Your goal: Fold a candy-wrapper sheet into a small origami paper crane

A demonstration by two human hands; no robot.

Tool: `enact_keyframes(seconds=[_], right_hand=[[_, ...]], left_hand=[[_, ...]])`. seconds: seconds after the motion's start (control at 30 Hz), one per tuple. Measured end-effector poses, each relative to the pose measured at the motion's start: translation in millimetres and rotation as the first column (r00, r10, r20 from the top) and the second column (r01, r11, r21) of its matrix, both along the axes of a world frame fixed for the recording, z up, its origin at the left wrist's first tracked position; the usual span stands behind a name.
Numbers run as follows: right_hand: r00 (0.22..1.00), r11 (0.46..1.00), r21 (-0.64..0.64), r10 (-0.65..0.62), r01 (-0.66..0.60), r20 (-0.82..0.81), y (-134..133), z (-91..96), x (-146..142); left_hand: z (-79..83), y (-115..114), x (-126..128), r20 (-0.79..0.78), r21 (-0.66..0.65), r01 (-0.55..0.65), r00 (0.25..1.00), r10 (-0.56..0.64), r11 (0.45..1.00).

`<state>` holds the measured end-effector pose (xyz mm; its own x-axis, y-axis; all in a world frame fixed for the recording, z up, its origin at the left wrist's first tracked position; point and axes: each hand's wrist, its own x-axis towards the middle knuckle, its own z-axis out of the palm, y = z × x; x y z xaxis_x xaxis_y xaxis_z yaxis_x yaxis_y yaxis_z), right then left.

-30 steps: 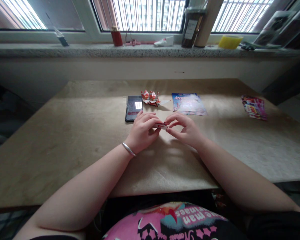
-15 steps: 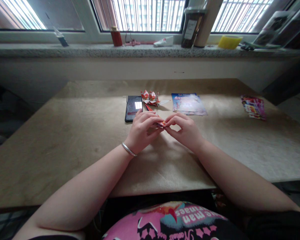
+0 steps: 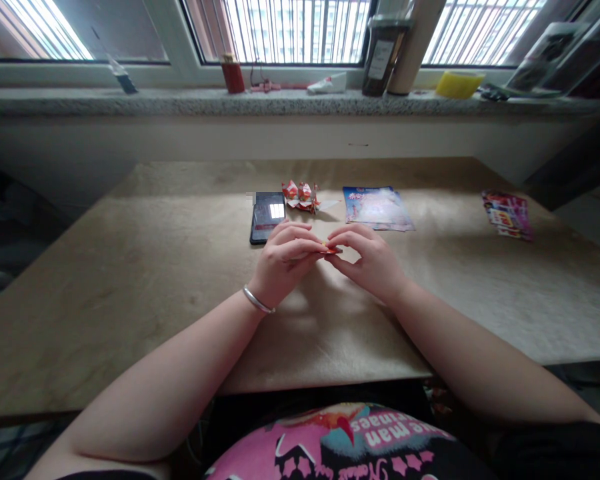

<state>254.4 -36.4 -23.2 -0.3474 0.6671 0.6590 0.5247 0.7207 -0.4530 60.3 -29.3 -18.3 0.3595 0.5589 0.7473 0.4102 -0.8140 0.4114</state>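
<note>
My left hand (image 3: 286, 263) and my right hand (image 3: 364, 259) meet over the middle of the wooden table (image 3: 130, 280). Both pinch a small folded red paper piece (image 3: 331, 250) between their fingertips; most of it is hidden by the fingers. A silver bangle (image 3: 258, 300) circles my left wrist. Just beyond my hands lie a dark phone (image 3: 267, 216) with a lit screen and some folded red-and-white paper figures (image 3: 303, 196).
A stack of blue printed sheets (image 3: 377, 207) lies to the right of the figures, and a red printed leaflet (image 3: 509, 213) near the right edge. The stone window sill (image 3: 180, 101) holds a red cup (image 3: 233, 73), a jar (image 3: 381, 57) and a yellow sponge (image 3: 460, 84).
My hands have lifted slightly and drawn closer together round the paper piece. A red tip that showed beside my left hand half a second ago is now hidden.
</note>
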Motion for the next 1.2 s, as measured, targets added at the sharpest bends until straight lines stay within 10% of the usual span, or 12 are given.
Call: enact_keyframes(seconds=[0.33, 1.2], right_hand=[[0.998, 0.999, 0.034, 0.023, -0.020, -0.065, 0.7, 1.4, 0.4], [0.999, 0.997, 0.072, 0.035, -0.032, -0.042, 3.6, 3.9, 4.6]], left_hand=[[-8.0, 5.4, 1.2, 0.246, -0.096, 0.193, 0.955, -0.164, 0.977], [-10.5, 6.3, -1.4, 0.364, -0.163, 0.227, 0.918, -0.155, 0.960]])
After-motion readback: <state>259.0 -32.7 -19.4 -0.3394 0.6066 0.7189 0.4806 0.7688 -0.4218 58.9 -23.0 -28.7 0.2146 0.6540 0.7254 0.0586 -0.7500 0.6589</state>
